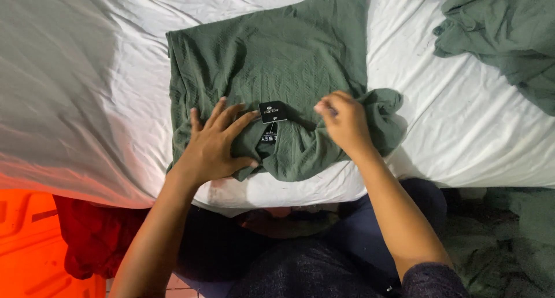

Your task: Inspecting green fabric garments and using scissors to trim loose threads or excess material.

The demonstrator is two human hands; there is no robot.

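A dark green shirt [277, 61] lies partly folded on a white bed sheet [87, 84], its collar toward me with a small black label [273, 111] showing. My left hand [215, 145] rests flat on the shirt's near left part, fingers spread, pressing the cloth down. My right hand [344, 121] is closed on a bunched fold of the same shirt near the collar's right side, where the fabric [384, 116] is gathered into a lump.
A second green garment [503, 32] lies crumpled at the far right of the bed. Red cloth [95, 234] and an orange surface [29, 246] sit below the bed's edge at left. More dark green fabric [509, 240] lies on the floor at right.
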